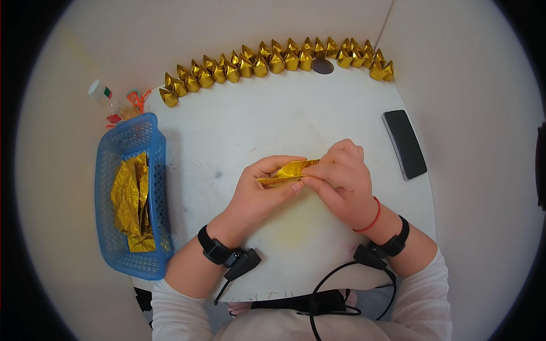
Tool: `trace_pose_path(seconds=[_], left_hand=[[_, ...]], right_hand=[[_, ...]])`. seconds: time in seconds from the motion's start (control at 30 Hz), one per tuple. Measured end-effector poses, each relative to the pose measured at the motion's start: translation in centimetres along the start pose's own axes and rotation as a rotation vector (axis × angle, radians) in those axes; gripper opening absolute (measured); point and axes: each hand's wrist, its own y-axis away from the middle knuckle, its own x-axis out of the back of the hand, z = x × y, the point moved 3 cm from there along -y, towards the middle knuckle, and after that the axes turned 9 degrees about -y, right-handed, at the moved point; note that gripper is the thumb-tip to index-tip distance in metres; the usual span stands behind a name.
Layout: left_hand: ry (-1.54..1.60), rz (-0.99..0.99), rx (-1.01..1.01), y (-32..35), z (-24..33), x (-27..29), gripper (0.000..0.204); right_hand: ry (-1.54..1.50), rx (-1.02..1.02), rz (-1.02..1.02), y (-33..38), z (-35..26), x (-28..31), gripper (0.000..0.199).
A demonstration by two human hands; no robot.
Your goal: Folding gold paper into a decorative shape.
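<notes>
A partly folded gold foil paper piece (286, 172) sits at frame centre over the round white table (256, 125), pinched between the left hand (263, 190) and right hand (340, 176), both closed on it. A blue plastic basket (114, 238) of gold sheets lies at left; a curved row of folded gold ingots (273, 62) lines the top, and a black phone (404, 144) lies at right.

The middle of the tabletop (239, 122) lies bare between the hands and the far edge, wide enough for a hand to pass. A curved row of gold paper pieces (273, 61) blocks the far rim. A blue basket (114, 170) closes off the left edge, a phone (404, 144) lies flat by the right edge, and walls stand close on both sides.
</notes>
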Motion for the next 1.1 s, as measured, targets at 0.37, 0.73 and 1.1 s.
trace_pose_path(seconds=[0.37,0.73,1.1], left_hand=[[-0.002,0.015,0.037,-0.04,-0.23,-0.08,0.029],[-0.064,-0.004,0.001,-0.22,-0.25,-0.09,0.024],[-0.113,0.045,-0.003,-0.12,-0.51,0.15,0.022]], right_hand=[[-0.021,-0.136,0.032,-0.15,-0.14,-0.03,0.016],[-0.045,-0.199,0.019,-0.05,-0.03,-0.17,0.017],[-0.038,-0.205,0.038,-0.22,0.43,-0.18,0.018]])
